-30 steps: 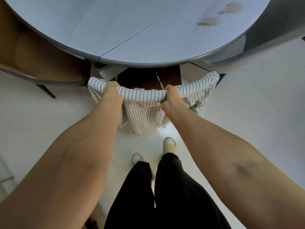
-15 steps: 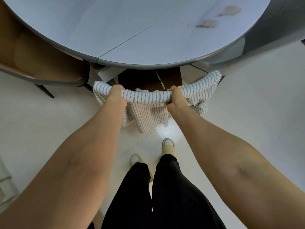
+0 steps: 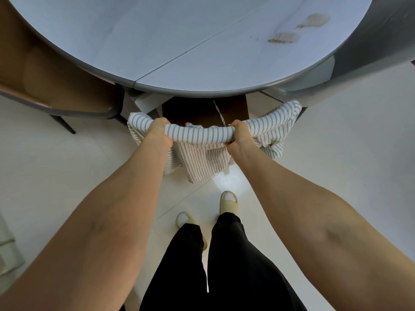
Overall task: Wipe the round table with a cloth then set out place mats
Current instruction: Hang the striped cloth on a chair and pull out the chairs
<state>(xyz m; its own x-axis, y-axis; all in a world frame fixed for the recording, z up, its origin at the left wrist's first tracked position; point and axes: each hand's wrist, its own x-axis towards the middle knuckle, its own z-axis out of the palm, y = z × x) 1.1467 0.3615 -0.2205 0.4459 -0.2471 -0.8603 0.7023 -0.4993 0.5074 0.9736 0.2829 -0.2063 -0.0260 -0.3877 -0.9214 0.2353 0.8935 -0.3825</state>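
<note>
A white cloth with dark stripes (image 3: 199,134) hangs bunched between both hands, just below and in front of the table's near edge. My left hand (image 3: 158,131) grips its left part and my right hand (image 3: 239,136) grips it further right; loose ends droop on both sides and underneath. The round pale grey table (image 3: 170,39) fills the top of the view, with a seam running across it. Two brownish stains (image 3: 285,38) sit on its far right part.
A brown chair (image 3: 56,86) with dark legs stands tucked in at the left of the table. A grey chair (image 3: 370,52) curves round the right side. My legs in black trousers and pale slippers (image 3: 229,200) stand on the white floor.
Both hands have shifted slightly right and closer to the table with the cloth still gripped. The view has tilted, so more tabletop shows.
</note>
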